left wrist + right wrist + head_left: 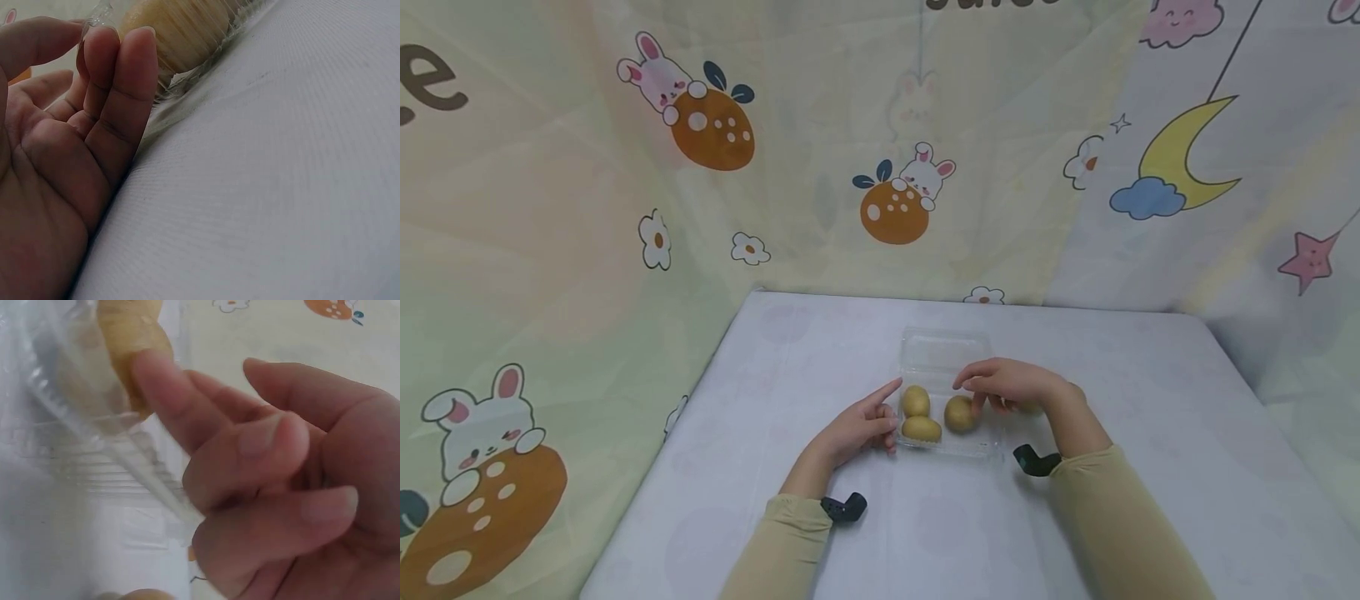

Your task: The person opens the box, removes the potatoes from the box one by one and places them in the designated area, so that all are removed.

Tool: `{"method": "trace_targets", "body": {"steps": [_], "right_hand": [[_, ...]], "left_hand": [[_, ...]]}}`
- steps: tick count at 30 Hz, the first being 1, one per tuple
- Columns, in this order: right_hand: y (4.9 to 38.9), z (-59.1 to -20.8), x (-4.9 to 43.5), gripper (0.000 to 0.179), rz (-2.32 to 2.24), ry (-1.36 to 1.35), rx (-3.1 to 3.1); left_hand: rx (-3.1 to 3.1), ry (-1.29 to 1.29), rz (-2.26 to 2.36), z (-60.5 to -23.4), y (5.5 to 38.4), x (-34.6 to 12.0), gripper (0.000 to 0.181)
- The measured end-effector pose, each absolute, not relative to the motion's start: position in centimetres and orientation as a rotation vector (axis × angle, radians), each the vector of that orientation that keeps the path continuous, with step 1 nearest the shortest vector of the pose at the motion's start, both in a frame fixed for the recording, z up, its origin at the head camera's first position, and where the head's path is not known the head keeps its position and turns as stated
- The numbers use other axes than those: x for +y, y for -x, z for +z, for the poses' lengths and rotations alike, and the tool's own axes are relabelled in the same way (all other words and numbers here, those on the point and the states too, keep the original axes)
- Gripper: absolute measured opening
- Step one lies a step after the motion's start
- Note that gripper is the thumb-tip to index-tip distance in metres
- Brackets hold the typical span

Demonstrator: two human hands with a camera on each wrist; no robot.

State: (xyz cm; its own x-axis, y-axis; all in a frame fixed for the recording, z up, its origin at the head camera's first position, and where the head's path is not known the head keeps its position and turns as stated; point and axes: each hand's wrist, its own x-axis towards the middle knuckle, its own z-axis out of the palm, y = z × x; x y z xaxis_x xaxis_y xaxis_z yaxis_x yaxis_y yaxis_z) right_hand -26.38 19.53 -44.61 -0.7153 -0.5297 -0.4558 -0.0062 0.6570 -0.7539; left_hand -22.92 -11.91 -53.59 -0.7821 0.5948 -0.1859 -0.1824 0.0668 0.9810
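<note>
A clear plastic box [955, 446] lies on the table with its lid [943, 350] folded back. Inside are three potatoes: one at the upper left [915, 401], one below it [921, 429], and one to the right [959, 414]. My left hand [857, 425] pinches the box's left edge between thumb and fingers, as the left wrist view shows. Over the right side of the box is my right hand [1011, 383]. One of its fingertips touches the right-hand potato [134, 337], while the thumb stands apart and other fingers are bent.
Another potato [1028, 408] shows in part behind my right hand, to the right of the box. The white-covered table [820, 350] meets a printed cloth backdrop [820, 150] at the back and sides. Black wrist devices [1036, 461] are on both wrists.
</note>
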Motion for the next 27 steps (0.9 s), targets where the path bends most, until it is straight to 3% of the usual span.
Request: {"method": "trace_targets", "body": {"steps": [7,27], "right_hand": [[26.0,-43.9,18.9,0.027,-0.892,0.316,2.213],[27.3,-44.4,17.8,0.041,-0.823,0.365,2.161]], "left_hand": [[1.777,-0.421,1.782,-53.6,22.9,-12.0,0.074],[1.782,-0.403,1.777,-53.5,22.8,-11.9,0.073]]}}
